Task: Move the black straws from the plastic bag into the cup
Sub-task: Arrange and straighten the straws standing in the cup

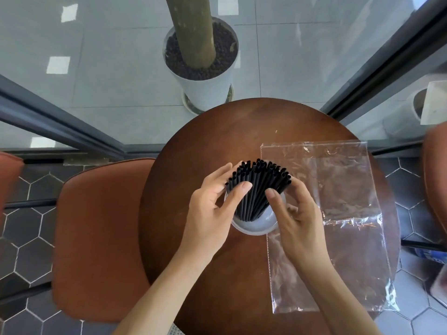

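A bundle of black straws [258,187] stands upright in a clear cup [256,226] on the round wooden table [217,146], its tops fanned out. My left hand [212,206] cups the bundle's left side, thumb on the front and fingers behind. My right hand [295,213] holds the right side the same way, thumb against the straws. The clear plastic bag [338,226] lies flat on the table right of the cup, and no straws show inside it.
A brown padded chair [96,238] stands left of the table. A second chair [435,170] shows at the right edge. Beyond the table stands a white planter [203,88] with a trunk, behind glass walls. The floor has dark hexagonal tiles.
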